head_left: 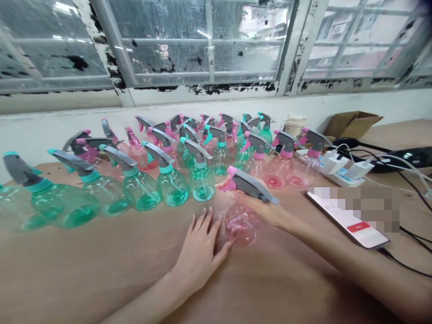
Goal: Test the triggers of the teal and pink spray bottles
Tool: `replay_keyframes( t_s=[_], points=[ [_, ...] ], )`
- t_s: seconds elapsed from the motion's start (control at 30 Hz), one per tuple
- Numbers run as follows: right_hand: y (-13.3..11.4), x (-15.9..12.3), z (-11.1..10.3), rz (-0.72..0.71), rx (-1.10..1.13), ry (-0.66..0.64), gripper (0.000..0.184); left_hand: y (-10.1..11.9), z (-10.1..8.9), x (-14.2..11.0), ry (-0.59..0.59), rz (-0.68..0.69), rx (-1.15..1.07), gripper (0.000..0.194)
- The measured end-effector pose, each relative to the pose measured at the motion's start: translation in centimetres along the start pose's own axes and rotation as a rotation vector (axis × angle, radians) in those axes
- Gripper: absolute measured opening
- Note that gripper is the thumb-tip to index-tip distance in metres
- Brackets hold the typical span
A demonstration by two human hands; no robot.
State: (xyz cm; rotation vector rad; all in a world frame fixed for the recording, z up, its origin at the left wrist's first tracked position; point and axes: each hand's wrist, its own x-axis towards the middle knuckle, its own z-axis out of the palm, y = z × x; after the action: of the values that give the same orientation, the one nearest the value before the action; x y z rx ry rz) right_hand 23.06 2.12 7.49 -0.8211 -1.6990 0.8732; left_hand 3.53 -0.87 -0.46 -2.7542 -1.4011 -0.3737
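A clear pink spray bottle with a grey and pink trigger head is tilted above the wooden table. My right hand is closed around its neck, just under the trigger head. Palm down on the table, my left hand lies with its fingers spread, its thumb close to the base of that bottle; whether they touch I cannot tell. Just beyond my hands stands a green spray bottle, one of a front row of green ones. Pink spray bottles, such as one pink bottle, stand to the right of that row.
More green and pink spray bottles crowd the back by the windowed wall. At right lie a phone on a cable, a white power strip with chargers, and black cords. Behind are a paper cup and an open cardboard box.
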Motion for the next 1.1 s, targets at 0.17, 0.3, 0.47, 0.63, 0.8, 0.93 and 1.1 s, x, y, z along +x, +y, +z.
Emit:
replay_keyframes(
  t_s=[0.17, 0.3, 0.47, 0.63, 0.8, 0.93, 1.1],
  points=[
    [-0.1, -0.1, -0.2, 0.015, -0.139, 0.013, 0.026, 0.2, 0.0, 0.0, 0.021, 0.0, -0.031, 0.055],
    [0.3, -0.7, -0.5, 0.013, -0.168, 0.023, 0.025, 0.4, -0.1, 0.0, -0.004, -0.019, -0.046, 0.057],
    [0.3, -0.6, -0.5, 0.019, -0.088, -0.023, 0.019, 0.3, -0.2, 0.0, 0.01, -0.02, -0.063, 0.056],
    [0.5, -0.6, -0.2, -0.006, -0.01, 0.03, 0.026, 0.3, -0.3, -0.1, -0.012, -0.02, -0.035, 0.057],
    [0.4, -0.9, -0.1, 0.011, -0.002, 0.034, 0.034, 0.3, -0.2, 0.0, 0.006, -0.014, -0.047, 0.057],
    [0.3, -1.0, -0.4, 0.029, -0.049, 0.01, 0.034, 0.2, 0.0, -0.1, 0.022, -0.015, -0.057, 0.057],
    [0.4, -0.9, -0.8, 0.034, -0.089, -0.045, 0.028, 0.2, -0.1, 0.0, 0.015, -0.006, -0.024, 0.056]
  ],
)
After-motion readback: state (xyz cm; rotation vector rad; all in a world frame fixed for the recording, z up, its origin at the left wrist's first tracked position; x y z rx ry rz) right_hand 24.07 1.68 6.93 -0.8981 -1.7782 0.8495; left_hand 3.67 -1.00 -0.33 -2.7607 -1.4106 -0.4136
